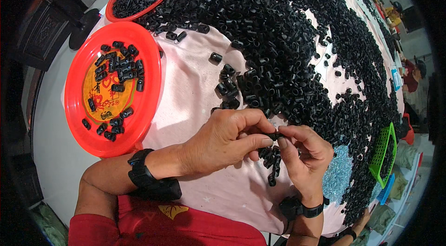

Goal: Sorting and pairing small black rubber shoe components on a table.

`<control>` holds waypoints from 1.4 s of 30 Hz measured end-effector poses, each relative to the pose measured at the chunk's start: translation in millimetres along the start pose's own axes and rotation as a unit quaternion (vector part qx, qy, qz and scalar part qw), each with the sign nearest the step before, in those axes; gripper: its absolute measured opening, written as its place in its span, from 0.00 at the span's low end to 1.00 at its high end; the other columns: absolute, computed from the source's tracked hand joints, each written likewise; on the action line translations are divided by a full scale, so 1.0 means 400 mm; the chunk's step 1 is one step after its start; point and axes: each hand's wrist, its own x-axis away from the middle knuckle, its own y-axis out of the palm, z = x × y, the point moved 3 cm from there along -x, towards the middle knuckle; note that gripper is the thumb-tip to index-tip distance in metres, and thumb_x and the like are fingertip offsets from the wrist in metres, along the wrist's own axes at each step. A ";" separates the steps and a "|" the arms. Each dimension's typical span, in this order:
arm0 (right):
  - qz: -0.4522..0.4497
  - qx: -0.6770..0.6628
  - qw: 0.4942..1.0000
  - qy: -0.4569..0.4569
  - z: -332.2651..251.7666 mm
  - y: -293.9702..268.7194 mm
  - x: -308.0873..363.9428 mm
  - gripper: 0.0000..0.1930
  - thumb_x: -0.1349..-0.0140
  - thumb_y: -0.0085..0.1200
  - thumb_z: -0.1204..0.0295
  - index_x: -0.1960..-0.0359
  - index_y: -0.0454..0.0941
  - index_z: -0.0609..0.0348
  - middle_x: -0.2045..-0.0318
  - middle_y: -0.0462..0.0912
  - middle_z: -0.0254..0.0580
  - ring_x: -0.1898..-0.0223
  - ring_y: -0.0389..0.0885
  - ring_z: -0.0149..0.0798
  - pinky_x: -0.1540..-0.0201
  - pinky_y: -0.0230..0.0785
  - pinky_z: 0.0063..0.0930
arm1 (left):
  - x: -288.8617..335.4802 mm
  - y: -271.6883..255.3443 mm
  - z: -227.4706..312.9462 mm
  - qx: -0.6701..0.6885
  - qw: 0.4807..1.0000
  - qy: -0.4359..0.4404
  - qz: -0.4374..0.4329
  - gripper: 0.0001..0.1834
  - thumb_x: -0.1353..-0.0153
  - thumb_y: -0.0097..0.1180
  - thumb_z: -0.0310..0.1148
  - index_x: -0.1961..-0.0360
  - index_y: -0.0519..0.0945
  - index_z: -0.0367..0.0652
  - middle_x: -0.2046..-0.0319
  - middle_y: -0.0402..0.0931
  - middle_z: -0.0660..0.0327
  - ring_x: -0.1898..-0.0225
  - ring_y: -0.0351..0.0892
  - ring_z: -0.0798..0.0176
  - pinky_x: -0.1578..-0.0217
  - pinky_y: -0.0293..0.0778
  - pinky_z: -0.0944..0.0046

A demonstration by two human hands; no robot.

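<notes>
My left hand (223, 140) and my right hand (307, 152) meet above the cloth. Both are closed, thumbs and fingertips pinching the two ends of a small black plastic part (273, 135). My fingers cover most of it, so its exact form is hidden. Just beneath them lie several loose black plastic pieces (275, 171). A large heap of short, hollow black plastic pieces (265, 69) spreads beyond my hands. To the left, a red round tray (74, 106) with an orange patterned middle holds a scatter of finished-looking black pieces (123, 67).
At the far left stands a red basin (111, 13) of small black parts. Tiny clear bluish pieces (338, 174) are piled right of my hand. A green basket (384, 153) stands at the right edge. Another person's hand (361, 222) reaches in at lower right. Pink cloth (186, 78) covers the table.
</notes>
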 end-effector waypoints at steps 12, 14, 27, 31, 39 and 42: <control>-0.031 0.069 0.992 -0.105 -0.022 -0.003 -0.007 0.11 0.47 0.62 0.83 0.60 0.87 0.67 0.70 0.87 0.45 0.74 0.82 0.36 0.70 0.73 0.27 | 0.004 0.007 0.012 -0.115 0.987 0.106 0.025 0.05 0.31 0.61 0.26 0.57 0.83 0.36 0.74 0.81 0.65 0.76 0.79 0.77 0.77 0.74 0.74; -0.032 0.080 0.992 -0.096 -0.033 -0.003 -0.004 0.11 0.48 0.62 0.84 0.61 0.86 0.66 0.71 0.87 0.45 0.75 0.82 0.37 0.70 0.73 0.27 | 0.007 0.008 0.018 -0.143 0.980 0.131 0.033 0.05 0.32 0.61 0.24 0.58 0.83 0.35 0.75 0.81 0.63 0.76 0.79 0.76 0.78 0.73 0.73; -0.011 0.182 0.972 -0.148 -0.072 0.020 0.018 0.12 0.49 0.65 0.86 0.62 0.86 0.64 0.70 0.87 0.47 0.72 0.84 0.44 0.69 0.76 0.33 | 0.014 0.007 0.014 -0.271 0.925 0.260 0.053 0.04 0.37 0.63 0.21 0.61 0.82 0.34 0.73 0.82 0.54 0.76 0.84 0.61 0.75 0.76 0.63; -0.037 0.150 0.981 -0.120 -0.064 -0.002 0.015 0.13 0.49 0.66 0.86 0.61 0.86 0.64 0.70 0.86 0.48 0.72 0.84 0.45 0.69 0.76 0.32 | 0.017 0.018 0.021 -0.266 0.927 0.261 0.049 0.04 0.37 0.63 0.20 0.61 0.82 0.34 0.73 0.81 0.54 0.75 0.84 0.60 0.74 0.76 0.62; -0.052 0.097 0.994 -0.015 -0.054 0.005 0.007 0.11 0.46 0.64 0.85 0.61 0.87 0.66 0.72 0.85 0.45 0.75 0.82 0.39 0.71 0.73 0.29 | 0.020 0.017 0.012 -0.282 0.919 0.267 0.065 0.04 0.35 0.62 0.22 0.60 0.82 0.34 0.74 0.81 0.57 0.76 0.83 0.65 0.75 0.76 0.66; -0.030 0.099 0.994 -0.033 -0.052 0.012 0.007 0.14 0.48 0.64 0.86 0.58 0.87 0.66 0.72 0.85 0.45 0.75 0.81 0.40 0.71 0.73 0.29 | 0.021 0.021 0.022 -0.193 0.966 0.158 0.065 0.06 0.32 0.61 0.25 0.57 0.81 0.34 0.74 0.81 0.62 0.74 0.82 0.73 0.74 0.76 0.71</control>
